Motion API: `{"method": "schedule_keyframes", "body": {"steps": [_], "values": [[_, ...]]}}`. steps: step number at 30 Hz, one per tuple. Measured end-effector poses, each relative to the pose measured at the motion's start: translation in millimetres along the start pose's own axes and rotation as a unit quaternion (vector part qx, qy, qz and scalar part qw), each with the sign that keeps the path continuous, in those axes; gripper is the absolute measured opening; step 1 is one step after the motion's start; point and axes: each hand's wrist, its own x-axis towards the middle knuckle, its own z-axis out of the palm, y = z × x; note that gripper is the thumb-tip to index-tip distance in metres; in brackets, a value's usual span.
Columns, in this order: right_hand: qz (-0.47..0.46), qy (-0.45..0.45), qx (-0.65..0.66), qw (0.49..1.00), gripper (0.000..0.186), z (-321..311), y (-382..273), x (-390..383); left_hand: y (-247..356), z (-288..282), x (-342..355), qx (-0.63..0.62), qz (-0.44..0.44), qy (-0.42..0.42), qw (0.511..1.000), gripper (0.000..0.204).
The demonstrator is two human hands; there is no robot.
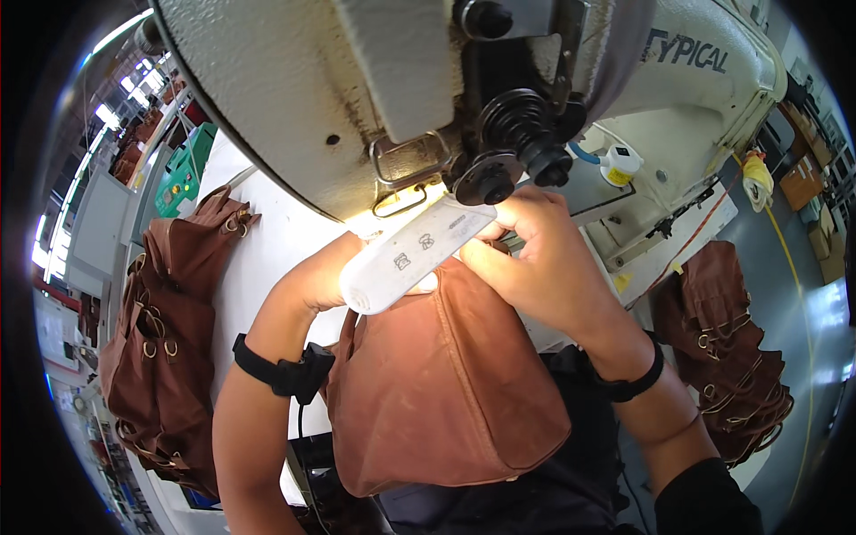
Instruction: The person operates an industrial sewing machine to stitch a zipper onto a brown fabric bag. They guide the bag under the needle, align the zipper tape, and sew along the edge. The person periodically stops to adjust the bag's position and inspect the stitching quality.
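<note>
At lower centre we see a brown bag lying in our lap, its top edge fed under the sewing machine. Our right hand presses on the bag's upper edge, fingers curled round it. Our left hand lies mostly behind a white lamp; its fingers we cannot make out. Finished bags pile at left, and more bags at right.

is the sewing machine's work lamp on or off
On: the white lamp under the sewing machine casts a bright yellowish glow beside the brown bag.
</note>
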Motion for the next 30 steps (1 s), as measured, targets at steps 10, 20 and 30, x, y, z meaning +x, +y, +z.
{"method": "schedule_keyframes", "body": {"steps": [10, 20, 30], "values": [[0.001, 0.028, -0.005, 1.000, 0.015, 5.5, -0.1, -0.9, -24.1, -14.0, 8.8, -0.034, 0.018, -0.015, 0.999, 0.072], [-0.007, 0.036, 0.009, 0.999, 0.019, 7.3, 7.9, 0.5, 10.2, -11.4, -0.2, 0.054, -0.112, 0.021, 0.992, 0.071], [0.087, -0.043, 0.323, 0.941, 0.019, 1.5, -0.8, 3.7, 11.5, -7.3, -3.9, 0.026, 0.019, 0.056, 0.998, 0.068]]}}
